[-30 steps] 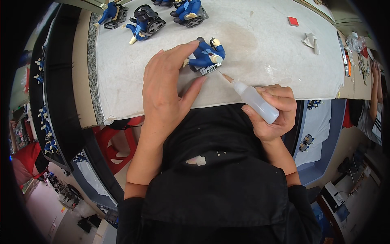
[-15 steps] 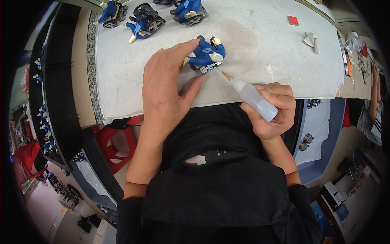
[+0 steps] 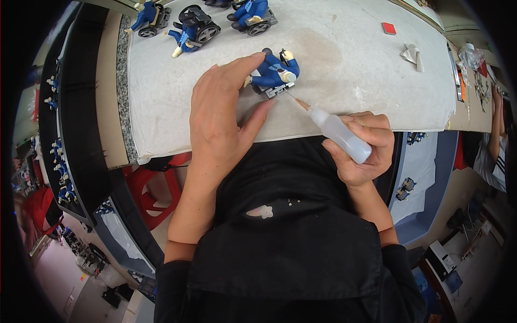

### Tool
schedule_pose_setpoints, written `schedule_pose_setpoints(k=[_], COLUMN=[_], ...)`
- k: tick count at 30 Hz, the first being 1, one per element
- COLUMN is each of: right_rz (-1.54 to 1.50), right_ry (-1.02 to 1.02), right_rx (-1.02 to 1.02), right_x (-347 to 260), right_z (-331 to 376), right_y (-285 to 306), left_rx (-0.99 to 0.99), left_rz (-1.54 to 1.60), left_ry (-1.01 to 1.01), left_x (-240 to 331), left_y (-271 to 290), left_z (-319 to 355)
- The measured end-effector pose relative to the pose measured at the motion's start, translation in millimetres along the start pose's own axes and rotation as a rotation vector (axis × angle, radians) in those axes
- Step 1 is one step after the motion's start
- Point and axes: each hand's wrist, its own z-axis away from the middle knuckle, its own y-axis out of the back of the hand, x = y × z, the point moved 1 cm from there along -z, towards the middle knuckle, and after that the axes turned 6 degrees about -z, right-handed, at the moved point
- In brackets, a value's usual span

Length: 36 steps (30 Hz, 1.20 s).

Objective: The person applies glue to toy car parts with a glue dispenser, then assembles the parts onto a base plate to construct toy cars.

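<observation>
A small blue toy figure on a wheeled grey base [image 3: 273, 74] lies on the white-covered table [image 3: 344, 64]. My left hand [image 3: 223, 116] holds it, forefinger over the top and thumb against its near side. My right hand [image 3: 362, 148] grips a translucent squeeze bottle [image 3: 338, 133] with a thin brown nozzle. The nozzle tip touches the grey base of the toy.
Three more blue wheeled toy figures [image 3: 196, 29] stand along the table's far left edge. A small red square [image 3: 389, 28] and a crumpled white scrap [image 3: 412, 55] lie at the far right. Trays of blue toys [image 3: 59, 167] sit on shelves at left. Another person's arm [image 3: 493, 129] shows at right.
The toy, with my left forefinger on it, has shifted slightly away from me. The bottle nozzle followed it and stays at the grey base.
</observation>
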Motion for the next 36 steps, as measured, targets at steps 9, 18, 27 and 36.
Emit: schedule_pose_setpoints(k=[9,18,27,36], right_rz=[-0.222,0.146,0.943,1.203], right_ry=[-0.115,-0.332,0.266,0.35], right_rx=[0.163,-0.137,-0.308,-0.582], right_x=[-5.9,35.6,92.1,127.6], right_z=[-28.3,-88.9,-199.7,-229.5], right_y=[30.3,14.3,60.3,81.0], left_rx=[-0.15,-0.265,-0.259,-0.237], left_rz=[0.043,0.061,0.067,0.133], left_ry=[0.117,0.121,0.089,0.175], left_x=[1.3,9.7,0.8,3.7], left_y=[5.7,6.6,0.4,-4.1], left_z=[-3.8,-11.2,-17.1,-16.4])
